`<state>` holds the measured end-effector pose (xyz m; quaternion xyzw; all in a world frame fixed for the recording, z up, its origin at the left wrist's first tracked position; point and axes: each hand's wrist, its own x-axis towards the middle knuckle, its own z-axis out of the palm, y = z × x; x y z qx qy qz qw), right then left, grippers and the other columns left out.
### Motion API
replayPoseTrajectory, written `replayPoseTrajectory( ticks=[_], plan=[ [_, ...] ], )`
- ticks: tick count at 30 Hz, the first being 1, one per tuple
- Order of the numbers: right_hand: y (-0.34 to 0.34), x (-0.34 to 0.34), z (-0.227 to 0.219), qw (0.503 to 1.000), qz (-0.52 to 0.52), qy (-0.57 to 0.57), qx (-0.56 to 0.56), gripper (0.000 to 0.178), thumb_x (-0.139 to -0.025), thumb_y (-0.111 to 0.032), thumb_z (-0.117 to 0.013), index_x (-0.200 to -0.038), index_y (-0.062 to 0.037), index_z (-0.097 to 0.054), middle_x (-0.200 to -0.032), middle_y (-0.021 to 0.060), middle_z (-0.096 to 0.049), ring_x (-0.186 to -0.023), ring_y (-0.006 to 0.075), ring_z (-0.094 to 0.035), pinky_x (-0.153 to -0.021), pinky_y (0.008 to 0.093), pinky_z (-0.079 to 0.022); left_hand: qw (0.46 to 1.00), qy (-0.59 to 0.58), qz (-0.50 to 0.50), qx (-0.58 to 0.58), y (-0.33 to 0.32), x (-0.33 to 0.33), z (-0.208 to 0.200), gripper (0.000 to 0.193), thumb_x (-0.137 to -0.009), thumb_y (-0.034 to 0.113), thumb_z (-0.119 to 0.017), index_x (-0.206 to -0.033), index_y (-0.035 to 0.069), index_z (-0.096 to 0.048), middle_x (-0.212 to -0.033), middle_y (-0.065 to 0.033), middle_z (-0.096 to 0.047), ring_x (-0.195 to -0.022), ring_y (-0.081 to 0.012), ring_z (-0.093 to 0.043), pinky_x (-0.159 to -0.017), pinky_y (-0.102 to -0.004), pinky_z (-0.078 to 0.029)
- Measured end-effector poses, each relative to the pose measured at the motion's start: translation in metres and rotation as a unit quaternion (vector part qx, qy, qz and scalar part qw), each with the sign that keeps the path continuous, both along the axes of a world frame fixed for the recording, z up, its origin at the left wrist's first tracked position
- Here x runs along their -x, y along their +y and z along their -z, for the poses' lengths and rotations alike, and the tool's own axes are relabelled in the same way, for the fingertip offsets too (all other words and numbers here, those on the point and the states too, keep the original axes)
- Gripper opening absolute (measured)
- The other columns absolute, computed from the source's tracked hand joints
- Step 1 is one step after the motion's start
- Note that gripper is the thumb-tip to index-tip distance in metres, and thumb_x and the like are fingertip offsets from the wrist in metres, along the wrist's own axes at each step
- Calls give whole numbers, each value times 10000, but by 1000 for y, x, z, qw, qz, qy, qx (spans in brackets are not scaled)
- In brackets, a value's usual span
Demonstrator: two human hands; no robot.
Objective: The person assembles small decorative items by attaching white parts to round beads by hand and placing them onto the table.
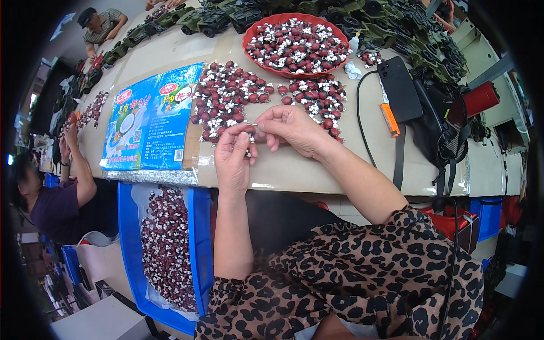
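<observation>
My left hand (232, 156) is closed in a pinch on a small dark red and white piece, mostly covered by the fingers. My right hand (292, 130) meets it fingertip to fingertip, thumb and forefinger pinched together on something too small to make out. Just beyond both hands lies a loose pile of small dark red and white pieces (224, 99). A second pile (320, 99) of the same pieces spreads beyond my right hand. Behind the piles stands a round red basin (247, 50) heaped with more of them.
A flat blue printed carton sheet (148, 122) lies left of my hands. Below the table edge sits a blue crate (201, 243) full of pieces. At right are a black phone (399, 85), a black bag (433, 124) and green toy vehicles (207, 21). A co-worker (62, 204) sits at left.
</observation>
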<state>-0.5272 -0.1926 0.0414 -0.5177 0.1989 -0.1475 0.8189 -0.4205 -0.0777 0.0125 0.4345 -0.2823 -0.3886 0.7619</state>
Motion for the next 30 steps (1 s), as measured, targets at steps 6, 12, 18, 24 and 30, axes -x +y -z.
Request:
replayPoseTrajectory(
  ticks=[6, 12, 18, 24, 30],
  plan=[
    [-1, -6, 6, 994, 58, 29, 87, 170, -807, -106, -534, -920, 21, -530, -711, 40, -556, -540, 65, -531, -483, 194, -461, 970, 220, -29, 102, 8, -6, -6, 281, -879, 338, -377, -788, 85, -462, -733, -70, -487, -489, -151, -412, -368, -227, -298],
    [9, -19, 12, 927, 70, 77, 361, 240, -777, -98, -556, -999, -10, -530, -808, 89, -546, -630, 117, -554, -571, 240, -474, 954, 241, -2, 178, 13, -10, 3, 356, -882, 296, -395, -599, 80, -407, -588, -44, -415, -474, -133, -382, -359, -225, -271],
    [3, -27, 18, 817, 38, 116, 564, 358, -701, -172, -634, -1027, -57, -541, -921, 190, -505, -827, 337, -542, -723, 368, -441, 937, -348, 7, -7, 9, 24, -8, 352, -834, 188, -520, -541, -6, -502, -534, -25, -451, -481, -93, -392, -454, -233, -294],
    [2, -36, 19, 815, 9, 107, 569, 302, -701, -174, -632, -949, -22, -546, -886, 181, -518, -810, 327, -546, -710, 367, -440, 959, -281, -1, -49, 11, 19, -3, 345, -853, 225, -505, -590, 5, -533, -515, 8, -448, -499, -46, -386, -465, -204, -300],
    [-1, -27, 14, 861, 24, 45, 507, 254, -764, -177, -577, -947, -4, -542, -732, 139, -568, -667, 217, -575, -599, 300, -455, 970, -236, 1, -57, 9, 19, -4, 211, -864, 211, -489, -792, 22, -551, -568, 28, -447, -523, -26, -388, -474, -171, -307]
  ],
)
